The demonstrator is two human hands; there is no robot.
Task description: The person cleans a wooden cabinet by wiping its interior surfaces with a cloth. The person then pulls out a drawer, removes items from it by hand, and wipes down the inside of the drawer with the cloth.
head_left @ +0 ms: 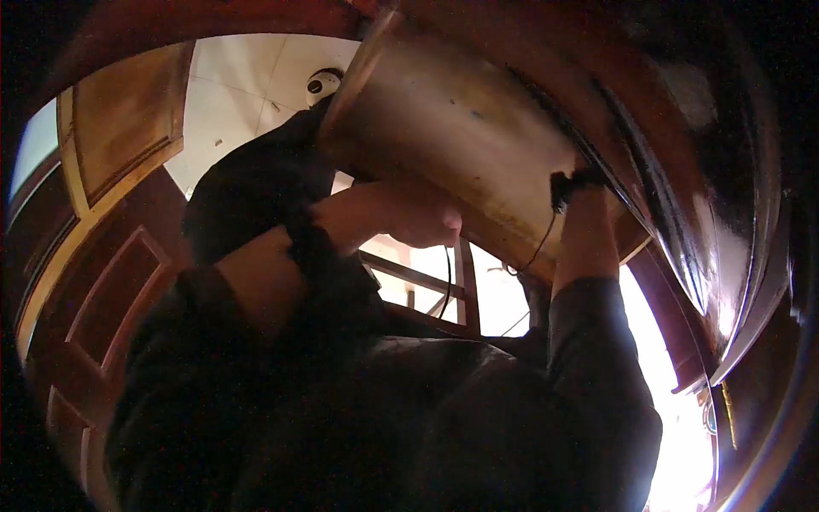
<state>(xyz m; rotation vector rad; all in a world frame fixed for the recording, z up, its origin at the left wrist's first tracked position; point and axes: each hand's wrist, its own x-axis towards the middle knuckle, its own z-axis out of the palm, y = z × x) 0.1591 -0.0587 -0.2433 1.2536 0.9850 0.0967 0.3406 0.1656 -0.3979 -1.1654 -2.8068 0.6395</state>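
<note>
In the head view, my left hand (416,218) is closed beneath the lower edge of a pale, stained panel (478,128). A thin dark cable (449,277) hangs from its curled fingers. My right forearm reaches up at the panel's right side, and a dark band or cord (573,183) crosses it near the top. The fingers of my right hand are hidden in shadow. Beside that forearm, another thin cable (546,239) runs down to a small loop at the panel's edge.
Glossy dark red curved surfaces (682,188) fill the upper right. A panelled door (119,294) stands at the left. A round white fixture (324,84) is on the tiled ceiling (247,64). Behind my hands is a bright barred opening (499,294).
</note>
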